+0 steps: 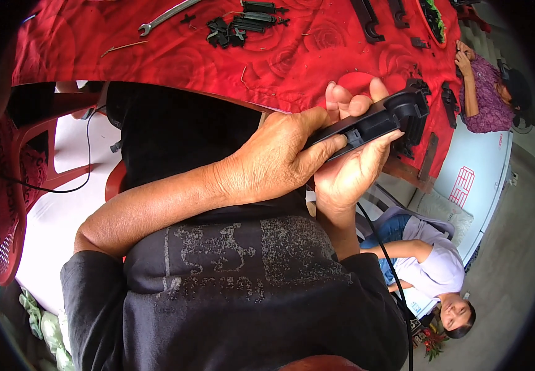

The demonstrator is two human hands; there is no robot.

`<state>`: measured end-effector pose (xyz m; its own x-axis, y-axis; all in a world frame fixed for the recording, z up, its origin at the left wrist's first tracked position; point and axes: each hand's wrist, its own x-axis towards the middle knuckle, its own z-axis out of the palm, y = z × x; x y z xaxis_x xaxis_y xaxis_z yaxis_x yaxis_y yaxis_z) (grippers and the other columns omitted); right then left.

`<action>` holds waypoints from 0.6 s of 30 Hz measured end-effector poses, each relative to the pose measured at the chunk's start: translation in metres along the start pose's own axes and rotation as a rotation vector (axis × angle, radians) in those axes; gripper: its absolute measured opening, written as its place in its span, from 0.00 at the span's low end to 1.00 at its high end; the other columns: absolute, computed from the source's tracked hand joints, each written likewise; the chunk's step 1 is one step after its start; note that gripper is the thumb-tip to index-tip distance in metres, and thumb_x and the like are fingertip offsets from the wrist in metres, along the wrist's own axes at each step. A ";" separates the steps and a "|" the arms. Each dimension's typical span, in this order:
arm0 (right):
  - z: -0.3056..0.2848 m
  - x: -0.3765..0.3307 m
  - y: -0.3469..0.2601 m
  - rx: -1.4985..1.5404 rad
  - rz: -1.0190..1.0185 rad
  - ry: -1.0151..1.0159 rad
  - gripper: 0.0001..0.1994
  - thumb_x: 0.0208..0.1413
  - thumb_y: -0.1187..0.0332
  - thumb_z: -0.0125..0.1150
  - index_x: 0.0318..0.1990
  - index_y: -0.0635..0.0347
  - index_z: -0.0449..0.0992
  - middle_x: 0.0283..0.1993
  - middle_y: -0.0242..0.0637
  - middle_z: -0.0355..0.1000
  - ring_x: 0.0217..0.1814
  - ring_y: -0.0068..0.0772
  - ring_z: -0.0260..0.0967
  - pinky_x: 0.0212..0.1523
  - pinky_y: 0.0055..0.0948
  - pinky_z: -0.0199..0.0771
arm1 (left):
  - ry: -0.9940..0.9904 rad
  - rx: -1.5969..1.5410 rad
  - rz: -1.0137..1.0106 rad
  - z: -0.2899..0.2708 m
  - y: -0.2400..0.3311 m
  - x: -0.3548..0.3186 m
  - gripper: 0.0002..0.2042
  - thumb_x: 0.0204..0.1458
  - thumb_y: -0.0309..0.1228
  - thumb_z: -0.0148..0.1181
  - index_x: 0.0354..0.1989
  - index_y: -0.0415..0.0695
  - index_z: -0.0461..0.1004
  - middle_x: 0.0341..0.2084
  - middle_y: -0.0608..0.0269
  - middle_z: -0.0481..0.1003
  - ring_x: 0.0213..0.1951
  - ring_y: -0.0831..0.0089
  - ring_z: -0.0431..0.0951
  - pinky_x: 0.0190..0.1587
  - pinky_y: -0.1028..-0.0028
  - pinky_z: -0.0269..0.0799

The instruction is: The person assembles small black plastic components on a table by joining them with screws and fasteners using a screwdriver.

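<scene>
In front of my chest, both hands hold a long black plastic part (375,122) tilted up toward the right, with a hollow channel and a rounded end. My left hand (273,151) grips its lower left end, the thumb pressed into the channel beside a small clip-like piece. From underneath, my right hand (351,176) cradles the part, its fingers wrapped round the far side and its thumb along the near edge. Just beyond is the table with a red rose-patterned cloth (174,62). On it lie a pile of small black plastic pieces (225,34) and some black strips (256,21).
A metal wrench (162,17) lies at the far left of the cloth. More long black parts (366,21) and a green-filled basket (431,25) are at far right. One person (487,96) is at the table's right end; another (431,266) sits to my right. A red chair (23,204) stands left.
</scene>
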<state>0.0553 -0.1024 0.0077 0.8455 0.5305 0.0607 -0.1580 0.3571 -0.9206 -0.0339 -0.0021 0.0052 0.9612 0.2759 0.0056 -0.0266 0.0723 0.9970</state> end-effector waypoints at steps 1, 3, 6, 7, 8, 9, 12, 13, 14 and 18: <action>-0.002 0.000 0.002 -0.001 0.001 0.001 0.36 0.67 0.38 0.37 0.64 0.66 0.60 0.44 0.42 0.71 0.55 0.45 0.71 0.62 0.43 0.66 | -0.001 -0.001 -0.001 0.001 -0.001 -0.001 0.12 0.64 0.35 0.56 0.40 0.35 0.72 0.17 0.63 0.69 0.22 0.80 0.70 0.25 0.74 0.67; -0.006 0.001 0.006 0.117 -0.006 -0.072 0.35 0.67 0.38 0.36 0.59 0.66 0.61 0.38 0.40 0.70 0.52 0.49 0.73 0.60 0.46 0.67 | 0.021 -0.028 0.034 0.003 -0.004 -0.002 0.12 0.64 0.35 0.55 0.42 0.35 0.72 0.18 0.64 0.70 0.22 0.80 0.71 0.24 0.75 0.67; -0.002 -0.002 0.003 0.067 -0.018 -0.074 0.34 0.67 0.37 0.34 0.56 0.65 0.62 0.37 0.41 0.70 0.50 0.54 0.74 0.60 0.50 0.66 | -0.058 -0.135 -0.120 0.000 0.000 -0.002 0.14 0.64 0.36 0.56 0.45 0.35 0.72 0.18 0.66 0.71 0.21 0.81 0.72 0.23 0.76 0.68; 0.000 -0.002 0.001 0.068 -0.015 -0.076 0.34 0.67 0.37 0.34 0.56 0.65 0.62 0.37 0.41 0.70 0.50 0.54 0.74 0.60 0.50 0.66 | -0.054 -0.136 -0.122 0.000 -0.001 -0.002 0.14 0.64 0.36 0.56 0.45 0.35 0.72 0.18 0.66 0.71 0.21 0.81 0.72 0.23 0.76 0.68; 0.001 -0.002 -0.001 0.005 -0.027 -0.116 0.32 0.67 0.39 0.37 0.56 0.62 0.63 0.38 0.40 0.70 0.53 0.53 0.72 0.62 0.50 0.66 | -0.052 -0.132 -0.094 0.001 -0.003 -0.002 0.14 0.64 0.36 0.57 0.46 0.35 0.72 0.19 0.66 0.72 0.21 0.81 0.72 0.23 0.77 0.68; 0.001 -0.002 -0.002 -0.058 -0.039 -0.155 0.30 0.66 0.40 0.40 0.57 0.59 0.64 0.39 0.38 0.69 0.56 0.53 0.71 0.65 0.50 0.65 | -0.049 -0.128 -0.065 0.001 -0.004 -0.003 0.15 0.63 0.36 0.57 0.48 0.34 0.72 0.19 0.66 0.73 0.20 0.81 0.73 0.23 0.78 0.69; -0.008 0.001 0.001 -0.025 -0.063 -0.221 0.31 0.67 0.40 0.39 0.58 0.61 0.64 0.38 0.40 0.69 0.56 0.57 0.71 0.64 0.53 0.65 | -0.044 -0.130 -0.073 0.002 -0.002 -0.002 0.16 0.63 0.37 0.58 0.48 0.34 0.72 0.20 0.64 0.74 0.21 0.80 0.75 0.23 0.78 0.71; -0.005 0.000 0.002 -0.025 -0.063 -0.219 0.31 0.67 0.40 0.39 0.58 0.61 0.64 0.38 0.40 0.69 0.56 0.57 0.71 0.64 0.53 0.65 | -0.046 -0.131 -0.074 0.003 -0.002 -0.002 0.16 0.63 0.37 0.58 0.48 0.34 0.72 0.20 0.64 0.74 0.21 0.80 0.75 0.23 0.78 0.71; -0.001 -0.001 0.002 -0.012 -0.045 -0.144 0.33 0.66 0.37 0.33 0.56 0.62 0.62 0.34 0.40 0.69 0.51 0.59 0.74 0.64 0.55 0.63 | -0.039 -0.109 -0.061 0.003 -0.003 -0.002 0.16 0.63 0.37 0.58 0.47 0.33 0.72 0.19 0.63 0.75 0.21 0.80 0.76 0.23 0.78 0.71; 0.004 -0.003 0.002 -0.014 -0.007 -0.058 0.36 0.66 0.35 0.27 0.55 0.64 0.61 0.29 0.38 0.68 0.45 0.61 0.77 0.66 0.60 0.58 | -0.021 -0.076 -0.091 0.003 0.000 -0.003 0.16 0.63 0.38 0.58 0.43 0.32 0.73 0.17 0.61 0.75 0.21 0.78 0.78 0.23 0.77 0.72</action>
<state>0.0504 -0.1009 0.0075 0.8158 0.5714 0.0892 -0.1443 0.3505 -0.9254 -0.0358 -0.0059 0.0055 0.9662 0.2446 -0.0821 0.0411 0.1683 0.9849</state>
